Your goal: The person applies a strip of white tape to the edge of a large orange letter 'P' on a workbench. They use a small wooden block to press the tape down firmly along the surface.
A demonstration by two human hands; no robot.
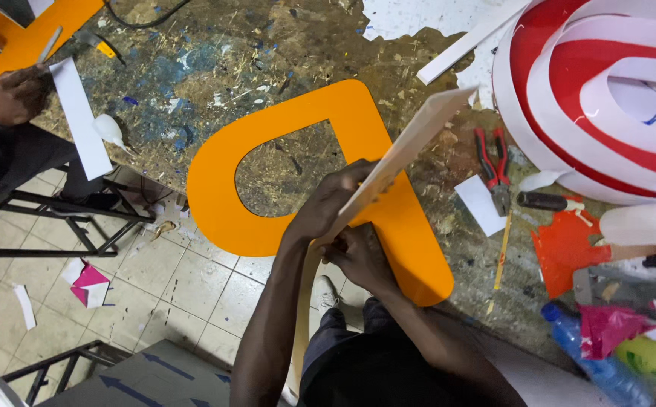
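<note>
Head view, one person at a paint-stained worktop (282, 45). An orange letter (305, 120) — flat cut sheet with a rounded cut-out — lies on the worktop, its lower leg overhanging the near edge just under both hands.

Left hand (328, 205): fingers clenched round a pale strip (411, 143), gripping it low. The strip rises up and to the right from the fingers, edge-on to the camera, its lower end at the letter's edge. A further length of the same pale band appears to curve down below the hands, past the worktop edge.

Right hand (362, 256): fingers curled and pressed against the letter's edge just below the left hand; whether they pinch the strip or only bear on the letter — cannot tell.

Handling, judged: the strip looks thin and light, springy along its length, stiff across its width; best held near the contact point, as the left hand does, since a far grip would let it whip. The letter looks rigid, smooth, likely slippery.

Right of the fingers: red pliers (491, 162), white card (480, 203), a red-and-white striped form (591, 98). Far left: another person's hand (15, 94) on a white strip (81, 117).
</note>
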